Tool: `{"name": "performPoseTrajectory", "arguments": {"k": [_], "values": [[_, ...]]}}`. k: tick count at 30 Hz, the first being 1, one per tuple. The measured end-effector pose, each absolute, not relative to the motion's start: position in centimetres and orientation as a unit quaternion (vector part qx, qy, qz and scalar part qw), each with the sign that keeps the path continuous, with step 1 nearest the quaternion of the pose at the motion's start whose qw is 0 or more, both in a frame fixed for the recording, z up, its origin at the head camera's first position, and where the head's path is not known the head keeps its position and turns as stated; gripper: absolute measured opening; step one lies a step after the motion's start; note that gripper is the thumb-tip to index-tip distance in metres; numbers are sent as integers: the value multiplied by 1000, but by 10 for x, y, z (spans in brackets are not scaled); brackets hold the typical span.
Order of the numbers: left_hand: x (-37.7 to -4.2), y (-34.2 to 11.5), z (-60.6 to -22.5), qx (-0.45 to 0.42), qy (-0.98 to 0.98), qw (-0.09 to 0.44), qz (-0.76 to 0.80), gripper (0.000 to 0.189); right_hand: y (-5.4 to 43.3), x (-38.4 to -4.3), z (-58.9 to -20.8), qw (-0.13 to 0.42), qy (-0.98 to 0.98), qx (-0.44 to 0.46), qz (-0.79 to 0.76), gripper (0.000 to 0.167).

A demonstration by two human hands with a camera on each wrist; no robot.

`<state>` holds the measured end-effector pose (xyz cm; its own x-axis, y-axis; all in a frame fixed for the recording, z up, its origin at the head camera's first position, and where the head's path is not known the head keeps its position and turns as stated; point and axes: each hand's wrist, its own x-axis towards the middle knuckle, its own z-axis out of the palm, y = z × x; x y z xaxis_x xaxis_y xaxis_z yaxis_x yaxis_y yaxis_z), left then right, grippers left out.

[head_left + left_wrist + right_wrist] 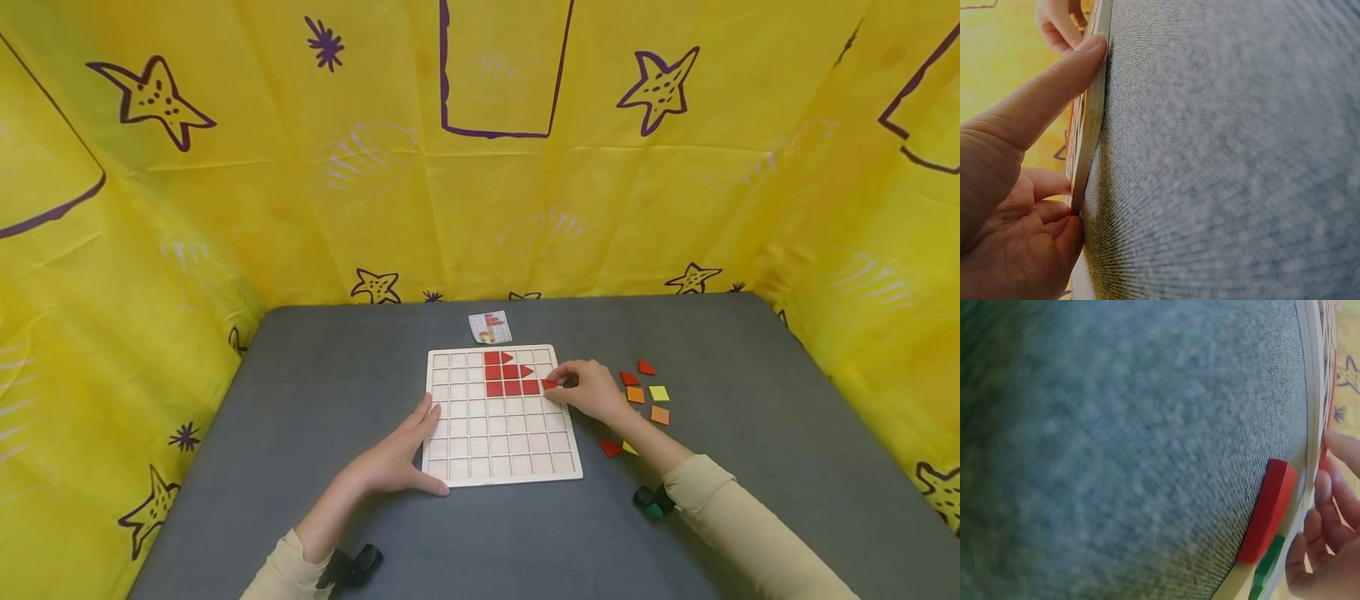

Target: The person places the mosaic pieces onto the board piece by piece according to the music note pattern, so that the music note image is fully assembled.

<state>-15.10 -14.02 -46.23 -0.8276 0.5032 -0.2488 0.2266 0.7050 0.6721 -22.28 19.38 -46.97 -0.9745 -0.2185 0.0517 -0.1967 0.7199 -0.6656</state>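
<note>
A white grid board lies on the dark tabletop. Red square tiles fill cells in three upper rows, and a red triangle ends the second of them. My right hand pinches a small red tile between thumb and fingertips at the right end of the third row; the fingers partly cover its shape. On the other side, my left hand rests against the board, fingers along its left edge and thumb at the front edge. The left wrist view shows the thumb touching the board's side.
A small pattern card lies beyond the board. Loose tiles sit to the right: orange squares, a yellow one and red pieces. Nearer the right forearm are another red tile and, in the right wrist view, a green piece.
</note>
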Motion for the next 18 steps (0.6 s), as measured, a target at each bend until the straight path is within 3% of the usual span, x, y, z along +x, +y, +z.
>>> {"name": "performPoseTrajectory", "arguments": {"k": [18], "values": [[-151, -139, -462, 203, 900, 211, 323, 120, 202, -224, -470, 45, 916, -73, -391, 23]]}}
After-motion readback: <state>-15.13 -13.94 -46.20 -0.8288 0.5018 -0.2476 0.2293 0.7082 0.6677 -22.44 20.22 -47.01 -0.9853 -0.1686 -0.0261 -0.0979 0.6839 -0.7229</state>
